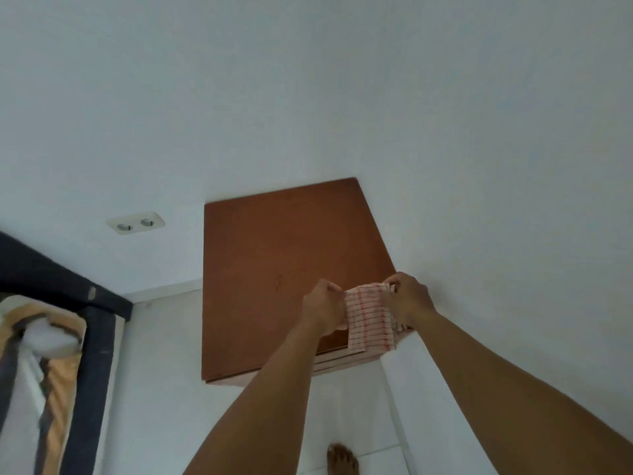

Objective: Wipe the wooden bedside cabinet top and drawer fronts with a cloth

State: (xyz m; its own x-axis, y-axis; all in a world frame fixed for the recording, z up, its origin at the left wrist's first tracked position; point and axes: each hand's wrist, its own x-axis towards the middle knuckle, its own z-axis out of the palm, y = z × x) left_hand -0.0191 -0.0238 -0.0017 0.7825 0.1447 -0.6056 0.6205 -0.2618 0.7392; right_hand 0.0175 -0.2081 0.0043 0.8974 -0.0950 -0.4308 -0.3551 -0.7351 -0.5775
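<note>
A: Where is the cloth (370,320)?

B: Above the near right corner of the cabinet (281,269). It is white with thin red lines in a grid, and it hangs folded between the 2 hands.

A: How do the hands hold it?

B: The left hand (323,306) has its fingers closed on the cloth's left edge. The right hand (409,296) pinches the top right corner, thumb and fingers pressed together on the fabric. Both forearms reach in from the lower edge of the view.

A: Does the cloth touch the wood?

B: I cannot tell. Its lower part falls in front of the cabinet's front edge, over the right end of the drawer fronts (342,359), which show only as pale strips under the top.

A: And the cabinet itself?

B: Its top is plain reddish-brown wood, with a faint mark near the middle. It stands in the corner, back and right side against the white walls (308,97).

A: What else is around?

B: A double socket (136,222) sits on the wall to the left. A dark bed frame (51,279) with striped bedding (37,371) fills the lower left. The floor (164,371) is pale tile, and 1 bare foot (342,459) shows between the forearms at the bottom.
</note>
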